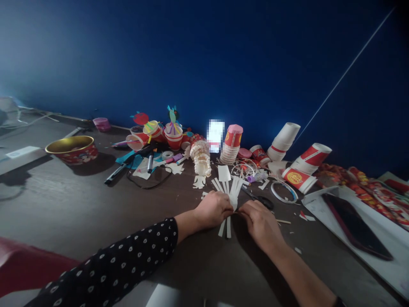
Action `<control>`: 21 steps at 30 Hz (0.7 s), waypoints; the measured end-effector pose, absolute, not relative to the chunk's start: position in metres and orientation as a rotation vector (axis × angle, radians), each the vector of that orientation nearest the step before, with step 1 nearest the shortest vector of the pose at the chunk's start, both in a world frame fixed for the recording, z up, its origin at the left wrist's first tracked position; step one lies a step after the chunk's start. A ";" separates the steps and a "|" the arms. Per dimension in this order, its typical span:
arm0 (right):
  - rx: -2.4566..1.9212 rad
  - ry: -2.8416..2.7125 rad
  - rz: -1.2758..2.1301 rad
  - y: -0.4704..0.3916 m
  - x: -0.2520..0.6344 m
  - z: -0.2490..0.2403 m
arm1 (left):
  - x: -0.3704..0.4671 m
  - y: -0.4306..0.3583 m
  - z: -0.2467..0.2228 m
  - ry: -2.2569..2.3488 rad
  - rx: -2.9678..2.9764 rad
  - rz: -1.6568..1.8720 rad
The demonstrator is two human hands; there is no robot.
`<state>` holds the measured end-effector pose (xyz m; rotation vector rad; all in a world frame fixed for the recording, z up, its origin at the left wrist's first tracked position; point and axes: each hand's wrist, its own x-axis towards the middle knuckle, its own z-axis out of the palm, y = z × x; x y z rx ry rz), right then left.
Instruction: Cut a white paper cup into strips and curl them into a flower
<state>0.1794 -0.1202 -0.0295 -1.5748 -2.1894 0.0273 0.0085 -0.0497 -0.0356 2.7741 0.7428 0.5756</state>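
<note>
A white paper cup (234, 197), cut into long strips that fan outward, is between my hands at the middle of the table. My left hand (214, 209) is closed on its near left side, fingers pinching the strips. From the right, my right hand (259, 219) meets it with thumb and fingers pressed together at the cup's near edge. Two strips stick out toward me below the left fingers. My fingers hide part of the cup's base. Just behind my right hand lie black-handled scissors (265, 202), partly covered.
Stacked red-and-white paper cups (234, 143) stand behind, near a bright, pixelated screen (215, 136). A gold-lined bowl (73, 151), a black pen (119, 170) and markers lie left. Rightward are a tape roll (284, 192) and a dark phone (356, 226) on a white box lid.
</note>
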 end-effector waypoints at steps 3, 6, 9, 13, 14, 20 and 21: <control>-1.578 -2.200 0.014 -0.120 0.183 -0.029 | 0.008 -0.049 -0.037 0.743 2.732 0.594; -1.610 -2.197 0.023 -0.121 0.188 -0.027 | 0.007 -0.049 -0.036 0.740 2.709 0.598; -1.638 -2.197 0.048 -0.123 0.193 -0.026 | 0.007 -0.050 -0.035 0.745 2.714 0.601; -1.666 -2.196 0.079 -0.124 0.197 -0.025 | 0.007 -0.050 -0.035 0.744 2.719 0.594; -1.677 -2.195 0.082 -0.124 0.198 -0.024 | 0.007 -0.051 -0.035 0.744 2.722 0.583; -1.746 -2.208 0.044 -0.125 0.205 -0.022 | 0.009 -0.052 -0.034 0.786 2.780 0.515; -1.753 -2.213 0.037 -0.126 0.206 -0.021 | 0.009 -0.053 -0.034 0.793 2.790 0.503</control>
